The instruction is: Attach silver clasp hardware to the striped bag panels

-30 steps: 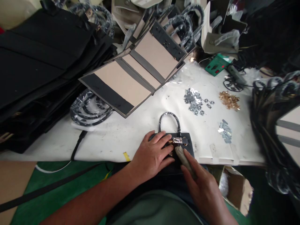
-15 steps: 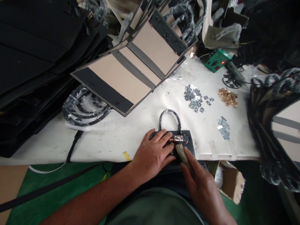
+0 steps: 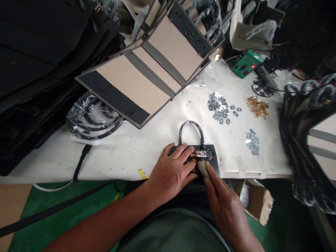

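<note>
A small black handbag piece (image 3: 214,161) lies at the table's front edge, its plastic-wrapped handle (image 3: 202,134) arching away from me. Across its upper part runs a shiny metal clasp (image 3: 201,154). My left hand (image 3: 172,171) rests flat on the left side of the bag, fingers spread and pressing down near the clasp. In my right hand (image 3: 226,197) is a short grey-green stick-like tool (image 3: 202,168), pinched between thumb and fingers. The tip of it meets the bag just below the clasp. My palm hides the tool's rear end.
On the white table (image 3: 126,154) lie piles of square metal plates (image 3: 217,106), gold fasteners (image 3: 258,106) and flat metal strips (image 3: 252,142). Beige-lined bag panels (image 3: 133,87) stand behind. A green control box (image 3: 246,64) sits back right; stacked bag parts flank both sides.
My right fingers have shifted along the tool and now cover more of it. My left hand stays in place on the bag. The view has shifted slightly.
</note>
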`<act>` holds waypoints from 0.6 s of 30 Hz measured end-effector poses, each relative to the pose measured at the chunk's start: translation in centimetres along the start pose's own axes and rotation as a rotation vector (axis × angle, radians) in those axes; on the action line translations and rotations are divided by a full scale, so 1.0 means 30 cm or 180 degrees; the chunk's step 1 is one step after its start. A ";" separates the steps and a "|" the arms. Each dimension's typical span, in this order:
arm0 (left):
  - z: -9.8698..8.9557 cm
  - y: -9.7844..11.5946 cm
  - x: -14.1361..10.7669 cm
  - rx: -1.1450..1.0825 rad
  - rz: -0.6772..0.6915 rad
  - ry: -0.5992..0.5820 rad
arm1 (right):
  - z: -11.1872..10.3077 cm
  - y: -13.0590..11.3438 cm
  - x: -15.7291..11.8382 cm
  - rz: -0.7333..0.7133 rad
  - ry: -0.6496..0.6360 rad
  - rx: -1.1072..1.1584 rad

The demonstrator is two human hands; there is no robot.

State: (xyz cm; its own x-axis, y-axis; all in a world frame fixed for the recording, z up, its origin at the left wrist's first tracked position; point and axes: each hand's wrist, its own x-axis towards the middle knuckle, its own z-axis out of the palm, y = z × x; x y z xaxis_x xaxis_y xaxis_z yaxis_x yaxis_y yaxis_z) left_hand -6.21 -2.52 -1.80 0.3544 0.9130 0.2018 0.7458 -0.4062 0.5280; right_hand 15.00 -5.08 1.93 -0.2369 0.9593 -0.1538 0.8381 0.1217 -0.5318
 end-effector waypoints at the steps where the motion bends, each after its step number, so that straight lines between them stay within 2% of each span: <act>1: -0.001 0.000 0.001 0.0003 0.0006 -0.0010 | 0.002 0.001 0.002 0.0016 -0.0009 -0.0018; 10: -0.003 -0.002 0.008 0.0074 0.0068 -0.0143 | 0.024 0.019 0.006 0.0019 -0.0112 -0.0293; 18: -0.001 -0.004 0.008 0.0096 0.0107 -0.0107 | 0.030 0.018 0.009 0.0017 -0.0108 -0.0143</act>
State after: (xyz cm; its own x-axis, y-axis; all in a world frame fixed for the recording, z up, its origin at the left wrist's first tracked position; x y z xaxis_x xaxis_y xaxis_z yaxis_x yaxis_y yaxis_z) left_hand -6.23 -2.25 -1.79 0.3981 0.8973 0.1909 0.7496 -0.4381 0.4961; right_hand 14.94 -4.99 0.85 -0.2482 0.9508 -0.1852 0.8604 0.1286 -0.4931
